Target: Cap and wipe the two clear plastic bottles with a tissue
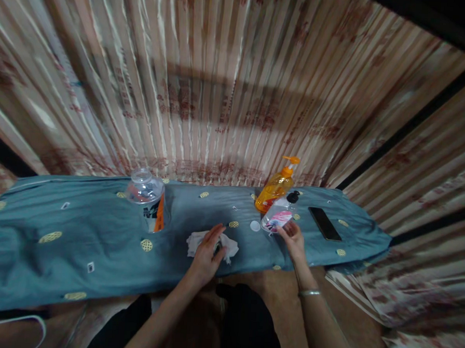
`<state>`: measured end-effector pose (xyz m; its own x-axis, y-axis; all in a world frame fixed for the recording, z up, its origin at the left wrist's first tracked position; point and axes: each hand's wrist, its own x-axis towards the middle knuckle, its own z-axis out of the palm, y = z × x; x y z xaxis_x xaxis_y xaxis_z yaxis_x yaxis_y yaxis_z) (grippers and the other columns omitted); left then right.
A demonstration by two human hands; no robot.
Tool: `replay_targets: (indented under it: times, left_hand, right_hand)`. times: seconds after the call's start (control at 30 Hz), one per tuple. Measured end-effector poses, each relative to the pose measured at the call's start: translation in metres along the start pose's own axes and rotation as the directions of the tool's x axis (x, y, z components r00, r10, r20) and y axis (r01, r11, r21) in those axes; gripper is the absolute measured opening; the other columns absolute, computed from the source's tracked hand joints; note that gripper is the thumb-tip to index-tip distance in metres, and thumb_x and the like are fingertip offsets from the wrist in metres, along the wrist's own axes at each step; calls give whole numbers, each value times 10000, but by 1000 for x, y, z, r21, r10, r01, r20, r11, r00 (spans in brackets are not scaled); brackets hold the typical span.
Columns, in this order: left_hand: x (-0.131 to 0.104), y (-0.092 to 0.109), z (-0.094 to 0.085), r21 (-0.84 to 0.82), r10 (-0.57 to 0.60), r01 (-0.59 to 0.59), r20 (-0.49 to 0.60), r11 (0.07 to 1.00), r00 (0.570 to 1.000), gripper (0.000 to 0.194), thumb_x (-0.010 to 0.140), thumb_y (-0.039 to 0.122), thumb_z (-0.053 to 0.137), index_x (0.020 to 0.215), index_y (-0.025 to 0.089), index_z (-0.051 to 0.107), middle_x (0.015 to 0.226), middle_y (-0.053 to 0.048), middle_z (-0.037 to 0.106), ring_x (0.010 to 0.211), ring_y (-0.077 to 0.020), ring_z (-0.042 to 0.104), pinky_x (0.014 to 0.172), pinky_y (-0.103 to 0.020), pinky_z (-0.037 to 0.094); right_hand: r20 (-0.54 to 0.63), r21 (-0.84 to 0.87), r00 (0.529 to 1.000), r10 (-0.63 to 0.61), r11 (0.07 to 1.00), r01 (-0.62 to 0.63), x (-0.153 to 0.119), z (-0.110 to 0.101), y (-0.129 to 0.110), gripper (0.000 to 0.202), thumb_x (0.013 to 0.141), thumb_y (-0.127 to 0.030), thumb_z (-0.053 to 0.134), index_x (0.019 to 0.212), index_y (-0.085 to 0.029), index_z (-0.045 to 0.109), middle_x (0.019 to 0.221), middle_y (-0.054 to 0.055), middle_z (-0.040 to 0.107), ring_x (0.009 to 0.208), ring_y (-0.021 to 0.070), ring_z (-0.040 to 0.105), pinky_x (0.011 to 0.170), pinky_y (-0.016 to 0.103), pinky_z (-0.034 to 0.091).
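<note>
Teal cloth (187,205): clear pump bottle (277,212) against right-hand fingers (291,229).

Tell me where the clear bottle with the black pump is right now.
In the head view, the clear bottle is right of centre on the teal cloth, between the orange bottle and the person's right hand.

Head-worn cam on this one, looking forward and down over the wearer's own legs (250,325). Near enough that the left hand (207,257) and right hand (294,242) land in the lower half, wide enough that the worktop (111,256) spans most of the frame, pleated curtain (208,48) behind.
</note>
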<state>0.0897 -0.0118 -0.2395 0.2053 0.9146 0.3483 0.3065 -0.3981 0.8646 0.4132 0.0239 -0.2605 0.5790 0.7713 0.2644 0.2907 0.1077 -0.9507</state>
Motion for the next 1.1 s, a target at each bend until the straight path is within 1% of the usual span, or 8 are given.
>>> replay_targets:
  times: [0.1,0.23,0.37,0.5,0.77,0.93,1.0,1.1]
  left_hand:
    - [-1,3,-21,20,-48,50,-101,999,994,466,893,328,656,1353,255,670,1468,-110,672,1391,-292,620,1209,-521,471]
    - [-5,1,-47,-70,-139,125,-262,990,955,482,866,419,694,1320,260,663,1424,-107,692,1351,-301,643,1202,-539,472]
    - [-11,1,-73,-219,-238,156,-424,963,874,488,808,462,729,1237,241,657,1317,-119,721,1247,-288,691,1116,-512,545]
    - [-20,8,-100,-221,-246,153,-497,963,832,446,792,476,731,1157,229,663,1114,-88,737,953,-226,732,888,-417,631]
    - [-30,1,-142,-91,-163,137,-662,986,731,481,796,470,746,1205,249,626,1103,-59,681,958,-214,672,949,-423,587]
    - [-11,-19,-149,-50,-166,184,-703,982,692,855,680,401,848,1443,243,496,1447,-139,573,1338,-331,572,1183,-562,439]
    - [-2,-27,-148,-64,-191,204,-686,977,702,1036,629,372,882,1535,223,403,1585,-178,472,1507,-378,427,1262,-579,334]
    - [9,-38,-143,-111,-227,206,-649,972,726,1169,595,336,895,1596,194,308,1686,-212,356,1604,-382,292,1315,-548,242]
  right_hand:
    - [-43,-73,999,33,997,-36,-36,-9,7,675,652,-753,715,1015,-185,676,983,187,792,927,345,766,884,533,620]
    - [255,-353,953,-163,902,249,-70,6,-4,435,944,-488,529,1209,-187,699,1160,186,785,1035,328,760,962,523,610]
    - [627,-602,762,-161,521,605,-61,50,-37,582,906,-61,442,1471,-100,578,1495,231,619,1407,304,583,1175,460,478]
    - [741,-660,670,49,239,712,-43,85,-62,578,920,37,395,1455,-53,593,1415,271,656,1370,315,607,1128,414,482]
    - [757,-652,640,136,236,721,-41,102,-82,385,839,97,473,1025,-52,775,996,295,772,987,348,771,875,398,560]
    - [825,-553,558,89,337,762,-41,110,-117,290,877,-39,599,1082,-122,787,1067,224,797,1058,307,757,939,353,545]
    - [854,-483,518,35,422,767,-42,122,-138,329,948,-188,609,1244,-149,749,1156,174,799,1077,273,752,941,328,543]
    - [867,-223,478,-140,749,624,-43,153,-178,416,988,-415,600,1307,-176,719,1083,95,813,968,242,753,889,345,561]
